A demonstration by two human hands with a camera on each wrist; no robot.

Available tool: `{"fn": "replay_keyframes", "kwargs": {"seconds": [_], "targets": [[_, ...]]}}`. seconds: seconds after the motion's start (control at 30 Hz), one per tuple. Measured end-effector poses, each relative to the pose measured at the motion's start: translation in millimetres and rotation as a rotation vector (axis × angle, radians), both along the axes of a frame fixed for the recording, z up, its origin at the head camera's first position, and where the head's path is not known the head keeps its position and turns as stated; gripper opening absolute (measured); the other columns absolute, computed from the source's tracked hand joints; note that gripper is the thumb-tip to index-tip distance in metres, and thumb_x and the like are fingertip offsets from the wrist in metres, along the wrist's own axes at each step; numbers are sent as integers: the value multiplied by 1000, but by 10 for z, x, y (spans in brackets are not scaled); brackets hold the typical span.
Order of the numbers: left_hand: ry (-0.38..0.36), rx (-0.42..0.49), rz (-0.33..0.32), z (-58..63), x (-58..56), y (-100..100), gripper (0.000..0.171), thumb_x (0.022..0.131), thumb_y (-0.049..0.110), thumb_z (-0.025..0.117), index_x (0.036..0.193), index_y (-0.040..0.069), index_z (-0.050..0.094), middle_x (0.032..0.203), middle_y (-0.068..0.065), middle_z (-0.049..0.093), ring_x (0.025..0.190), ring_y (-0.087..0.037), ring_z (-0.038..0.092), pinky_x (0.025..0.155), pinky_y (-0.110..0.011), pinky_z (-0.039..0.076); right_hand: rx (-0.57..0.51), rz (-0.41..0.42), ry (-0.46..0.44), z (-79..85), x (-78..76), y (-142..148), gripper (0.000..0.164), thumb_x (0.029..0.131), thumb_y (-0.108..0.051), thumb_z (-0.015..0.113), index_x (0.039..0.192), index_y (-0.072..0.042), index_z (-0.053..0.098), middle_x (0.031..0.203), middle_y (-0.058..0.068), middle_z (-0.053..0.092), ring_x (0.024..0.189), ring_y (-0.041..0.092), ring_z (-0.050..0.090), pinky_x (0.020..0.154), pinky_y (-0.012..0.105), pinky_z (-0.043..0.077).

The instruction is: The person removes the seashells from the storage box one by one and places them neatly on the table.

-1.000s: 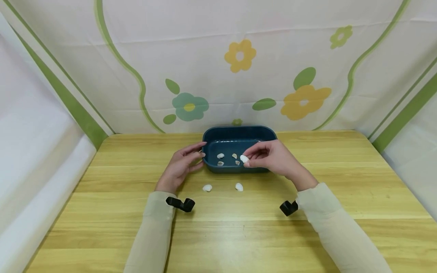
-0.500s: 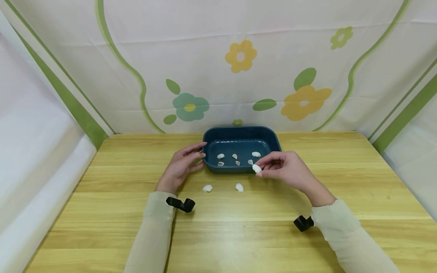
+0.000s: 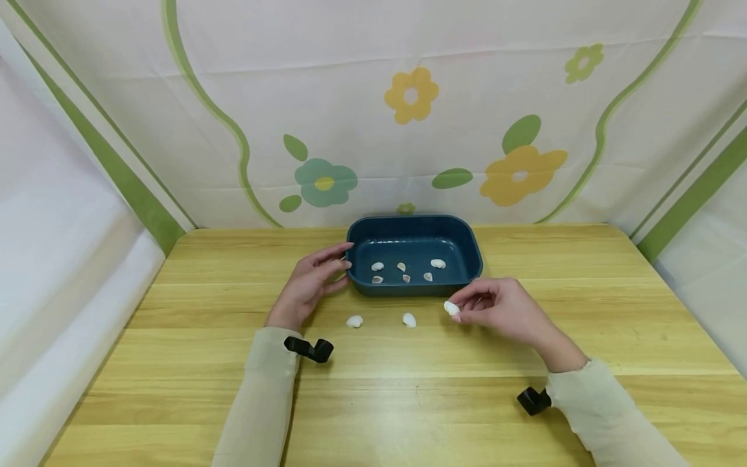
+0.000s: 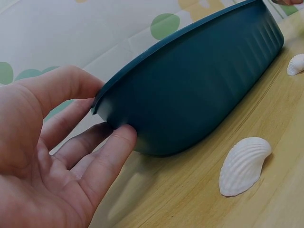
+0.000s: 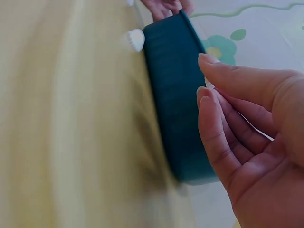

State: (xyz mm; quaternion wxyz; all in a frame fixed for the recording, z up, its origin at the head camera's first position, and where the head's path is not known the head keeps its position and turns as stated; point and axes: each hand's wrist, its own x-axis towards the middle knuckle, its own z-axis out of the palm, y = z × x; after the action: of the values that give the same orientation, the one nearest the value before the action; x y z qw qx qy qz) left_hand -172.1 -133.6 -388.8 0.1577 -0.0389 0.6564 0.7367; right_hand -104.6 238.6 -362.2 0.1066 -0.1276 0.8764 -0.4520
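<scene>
Above the table, just off the front right corner of the dark blue rectangular basin [image 3: 391, 290], my right hand [image 3: 503, 312] pinches a small white seashell [image 3: 451, 308] between thumb and fingertips. Most of that shell is hidden by the fingers in the right wrist view. My left hand [image 3: 306, 285] touches the basin's left end with its fingertips, at the rim and on the outer wall [image 4: 180, 99]. Two white shells lie on the wood in front of the basin, one on the left [image 3: 354, 322] and one in the middle [image 3: 409, 320]. Close up, the left shell [image 4: 244, 166] shows ribs.
Inside the basin several small shells lie in two rows, among them a white shell [image 3: 438, 264] at right and a brownish shell [image 3: 377, 280] at left. A flowered white curtain [image 3: 373, 130] hangs right behind the basin, at the back edge of the wooden table [image 3: 373, 402].
My right hand has moved from over the basin towards the front right with the pinched shell, uncovering the shells at the basin's right. My left hand has stayed in place.
</scene>
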Motion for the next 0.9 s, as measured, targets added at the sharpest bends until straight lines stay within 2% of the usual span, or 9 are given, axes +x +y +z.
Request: {"fn": "replay_keyframes", "kwargs": {"seconds": [0.3,0.9], "targets": [[6,-2,-7,20,9,3,48,105,11,67,152,18,64,166,3,49,119,-11,66,96,-28,63,49,32,-27,-233,-1,74,21,85,-20,92,103,-13,83,90,3,75,78,15,67,68,24,57],[-1,7,3,-7,-5,0,46,104,11,68,149,19,66,164,5,51,122,-12,66,95,-28,63,126,-8,35,-313,-61,56,21,84,-21,93,101,-14,83,87,2,69,76,17,61,65,24,51]]}}
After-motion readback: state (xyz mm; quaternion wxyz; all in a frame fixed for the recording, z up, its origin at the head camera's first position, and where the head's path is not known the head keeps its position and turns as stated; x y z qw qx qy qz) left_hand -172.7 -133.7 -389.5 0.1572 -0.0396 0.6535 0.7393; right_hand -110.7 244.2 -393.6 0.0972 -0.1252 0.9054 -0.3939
